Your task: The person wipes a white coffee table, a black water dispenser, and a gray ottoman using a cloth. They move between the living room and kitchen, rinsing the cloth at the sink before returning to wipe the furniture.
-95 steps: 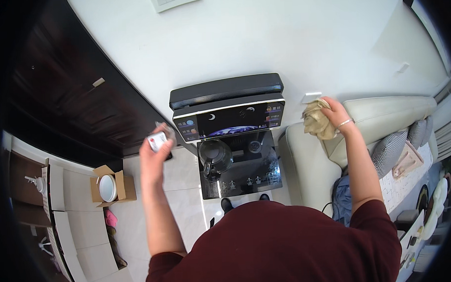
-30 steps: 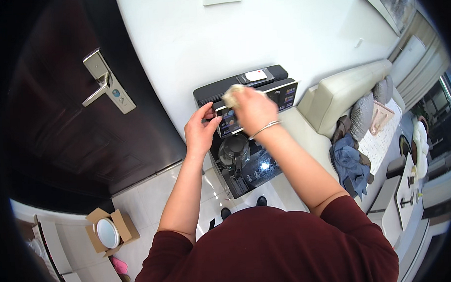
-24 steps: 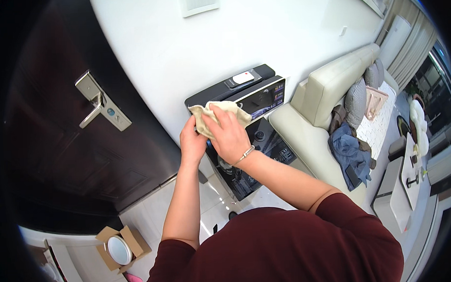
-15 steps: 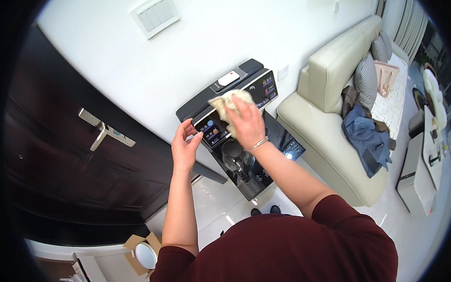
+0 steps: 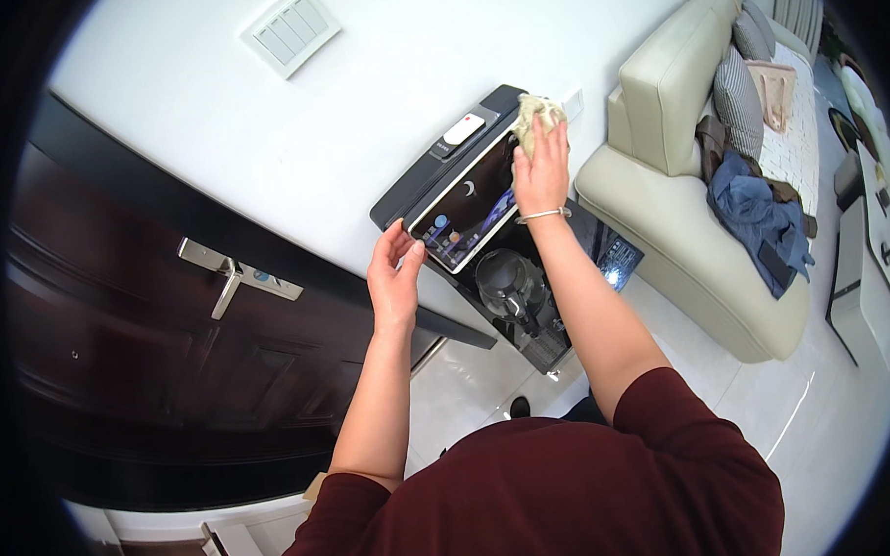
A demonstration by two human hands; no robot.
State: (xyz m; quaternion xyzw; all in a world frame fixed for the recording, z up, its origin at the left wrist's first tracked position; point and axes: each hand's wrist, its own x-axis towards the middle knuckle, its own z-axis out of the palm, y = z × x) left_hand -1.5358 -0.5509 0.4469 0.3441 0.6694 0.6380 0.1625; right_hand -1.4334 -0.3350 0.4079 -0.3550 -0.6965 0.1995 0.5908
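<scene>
My right hand [image 5: 542, 167] presses a crumpled cloth [image 5: 534, 111] on the black dispenser [image 5: 462, 194], grip closed on it; my left hand [image 5: 394, 280], grip spread, steadies its corner.

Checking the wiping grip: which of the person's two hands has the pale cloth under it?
The right hand, pressing the crumpled pale cloth onto the black dispenser's far corner. The left hand is bare, touching the dispenser's near corner.

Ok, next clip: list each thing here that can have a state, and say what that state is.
Black water dispenser machine: display panel lit, icons showing.
Crumpled beige cloth: pressed on the machine's top right corner under the right hand.
Left hand: open, fingertips on the machine's left corner.
Dark wooden door: shut, silver handle level.
Cream leather sofa: blue clothes heaped on its seat.
</scene>
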